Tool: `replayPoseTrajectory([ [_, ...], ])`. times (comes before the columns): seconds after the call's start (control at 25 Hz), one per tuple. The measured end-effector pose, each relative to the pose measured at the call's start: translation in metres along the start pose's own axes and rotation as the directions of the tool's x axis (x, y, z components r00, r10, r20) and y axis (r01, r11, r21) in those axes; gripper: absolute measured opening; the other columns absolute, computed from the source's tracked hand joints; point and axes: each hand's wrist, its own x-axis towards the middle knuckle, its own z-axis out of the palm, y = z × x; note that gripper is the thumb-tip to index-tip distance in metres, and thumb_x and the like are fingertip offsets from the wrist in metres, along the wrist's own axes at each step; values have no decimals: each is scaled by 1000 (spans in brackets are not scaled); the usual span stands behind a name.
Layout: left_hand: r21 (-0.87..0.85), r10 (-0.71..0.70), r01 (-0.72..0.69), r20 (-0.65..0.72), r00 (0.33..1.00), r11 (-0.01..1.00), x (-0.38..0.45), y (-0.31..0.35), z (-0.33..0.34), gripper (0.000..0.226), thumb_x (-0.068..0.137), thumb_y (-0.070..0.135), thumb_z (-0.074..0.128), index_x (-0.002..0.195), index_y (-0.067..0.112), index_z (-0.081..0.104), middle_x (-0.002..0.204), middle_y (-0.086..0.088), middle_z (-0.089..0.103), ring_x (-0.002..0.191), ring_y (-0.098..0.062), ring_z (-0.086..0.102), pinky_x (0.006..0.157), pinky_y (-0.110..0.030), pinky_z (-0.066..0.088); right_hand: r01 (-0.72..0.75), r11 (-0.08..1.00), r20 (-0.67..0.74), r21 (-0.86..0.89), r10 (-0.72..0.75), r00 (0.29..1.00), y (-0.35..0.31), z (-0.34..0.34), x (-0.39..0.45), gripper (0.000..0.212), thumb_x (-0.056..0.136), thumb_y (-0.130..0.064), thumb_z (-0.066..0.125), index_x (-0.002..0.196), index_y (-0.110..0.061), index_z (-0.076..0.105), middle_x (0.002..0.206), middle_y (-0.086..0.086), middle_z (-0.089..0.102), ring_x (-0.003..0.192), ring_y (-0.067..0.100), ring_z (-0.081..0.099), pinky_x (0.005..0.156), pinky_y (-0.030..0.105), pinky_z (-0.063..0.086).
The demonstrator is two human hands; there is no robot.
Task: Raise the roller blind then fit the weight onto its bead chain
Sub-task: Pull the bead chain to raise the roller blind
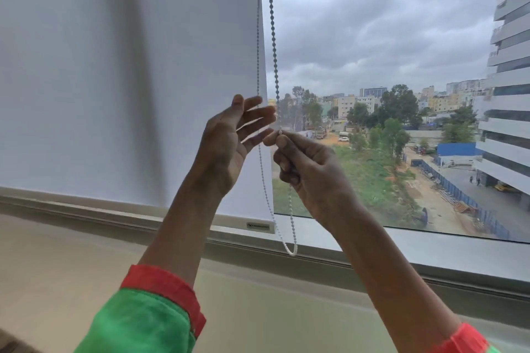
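A white roller blind (129,80) covers the left part of the window, its bottom bar (246,225) resting low near the sill. A white bead chain (272,37) hangs as a loop beside the blind's right edge, and the loop's bottom (292,251) dangles just above the sill. My right hand (309,172) pinches the front strand of the chain between thumb and forefinger. My left hand (229,143) is held up just left of the chain, palm toward it, fingers spread, fingertips near the strands. No weight is visible.
A grey window sill (430,249) runs across below the glass, with a beige ledge (71,266) in front of it. Through the pane are cloudy sky, trees and a tall building (510,94) at the right.
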Motion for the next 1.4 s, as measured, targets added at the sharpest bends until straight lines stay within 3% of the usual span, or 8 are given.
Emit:
replayPoseTrajectory([
  [0.12,-112,54,-49,40,998,992,14,19,20,30,101,27,35,108,9,58,104,-15,69,100,-27,68,85,-36,57,-21,999,6,-28,21,1000,19,0,-14,22,93,-9,49,84,-12,69,54,-5,40,53,7,33,47,16,25],
  [0.24,-196,63,-48,74,995,980,23,30,36,30,100,25,38,106,5,60,82,-11,69,72,-18,69,69,-30,59,-40,999,7,-14,40,999,33,-2,-23,24,93,-8,50,82,-13,71,53,-6,41,52,7,34,48,16,25],
  [0.44,-280,138,-119,48,989,952,26,26,40,26,99,21,44,83,13,63,45,7,31,43,-7,21,37,-16,23,-47,998,71,-52,51,996,34,-7,-20,24,94,-4,47,85,-9,69,55,-1,39,53,9,32,49,17,23],
  [0.64,-279,203,-183,43,978,943,12,19,34,28,98,20,44,74,17,58,43,10,32,41,-6,22,36,-15,23,-70,982,148,-175,97,984,37,-21,-10,19,93,-7,49,90,-8,68,55,-4,51,49,6,44,52,18,33],
  [0.84,-257,160,-147,33,987,955,-11,-7,18,31,98,21,43,72,18,59,42,11,35,40,-5,26,37,-14,27,-196,956,124,-218,226,966,43,-30,-3,35,82,-33,57,104,-8,68,84,5,71,79,21,63,80,39,46],
  [1.12,-309,-17,21,14,1000,951,-49,-65,6,34,95,25,45,69,19,66,45,9,35,42,-5,26,40,-15,25,39,997,94,-70,-33,995,-22,9,47,29,94,-7,47,119,-1,58,106,13,68,98,21,65,88,34,50],
  [1.28,-264,-63,60,-3,998,963,-58,-77,-1,27,87,29,51,65,21,66,46,9,33,41,-5,26,39,-14,28,28,998,8,54,-28,1000,-42,28,59,24,96,-12,48,109,2,64,67,5,58,52,9,49,50,20,44],
  [1.4,-146,-69,67,-6,998,987,-51,-72,-2,24,88,30,51,71,18,64,51,5,32,45,-8,24,44,-17,25,90,994,-19,61,-89,996,-34,29,59,21,96,-10,48,97,-4,68,58,1,42,47,5,34,44,16,27],
])
